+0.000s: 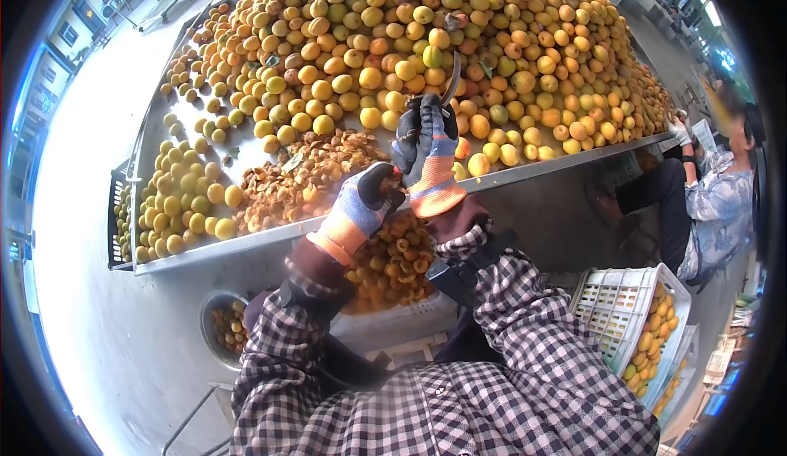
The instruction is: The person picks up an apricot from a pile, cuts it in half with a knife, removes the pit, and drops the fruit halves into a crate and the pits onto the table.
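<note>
My right hand (pixel 430 154), in a dark-palmed, orange and blue work glove, is closed around a knife with a curved blade (pixel 453 81) that points up and away from me. Just below and to its left, my left hand (pixel 358 210) wears a matching glove. Its fingers are curled in, and whatever they hold is hidden. Both hands are over the near edge of a metal table. A big heap of whole apricots (pixel 369 77) rises beyond them. Close by on the left lies a pile of split apricot pieces (pixel 283 190). Beneath my hands, a container holds halved apricots (pixel 393 269).
The metal table's raised rim (pixel 566 161) runs across in front of me. Low on the left stands a round metal bowl (pixel 205 325) holding small brown pieces. To the right is a white plastic crate (pixel 602 313) with apricots. A person (pixel 717 198) sits at the table's right end.
</note>
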The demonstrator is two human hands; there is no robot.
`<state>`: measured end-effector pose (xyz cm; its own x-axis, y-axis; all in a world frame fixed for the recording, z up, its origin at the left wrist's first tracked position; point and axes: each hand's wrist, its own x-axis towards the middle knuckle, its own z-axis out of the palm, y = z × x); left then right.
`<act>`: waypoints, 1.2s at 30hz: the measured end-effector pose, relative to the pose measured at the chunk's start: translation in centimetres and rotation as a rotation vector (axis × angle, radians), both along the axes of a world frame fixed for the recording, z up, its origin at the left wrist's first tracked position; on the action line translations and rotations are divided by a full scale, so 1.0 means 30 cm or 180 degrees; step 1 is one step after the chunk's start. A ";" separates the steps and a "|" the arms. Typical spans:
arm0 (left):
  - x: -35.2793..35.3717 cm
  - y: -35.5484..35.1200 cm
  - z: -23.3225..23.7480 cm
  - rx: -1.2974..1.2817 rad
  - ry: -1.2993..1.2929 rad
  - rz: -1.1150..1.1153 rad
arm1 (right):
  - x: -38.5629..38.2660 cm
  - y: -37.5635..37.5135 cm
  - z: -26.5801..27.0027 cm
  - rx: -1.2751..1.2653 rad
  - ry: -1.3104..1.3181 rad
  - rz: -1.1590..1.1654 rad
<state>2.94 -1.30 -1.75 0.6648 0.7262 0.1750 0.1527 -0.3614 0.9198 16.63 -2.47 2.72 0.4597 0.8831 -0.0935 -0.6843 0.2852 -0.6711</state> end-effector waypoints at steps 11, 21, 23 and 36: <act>0.006 0.012 0.052 0.0775 0.0363 0.0166 | 0.024 0.082 -0.066 -0.0856 0.1027 -0.0384; -0.020 0.082 0.031 0.1412 0.1287 0.0526 | 0.037 0.148 -0.142 -0.0845 0.1473 -0.0382; -0.038 0.099 0.023 0.1257 0.1523 0.0765 | 0.028 0.138 -0.102 -0.0496 0.0338 -0.1020; -0.085 0.021 0.133 -0.1178 -0.0123 -0.0471 | 0.456 -0.006 -0.084 -0.1586 -0.4540 -0.0524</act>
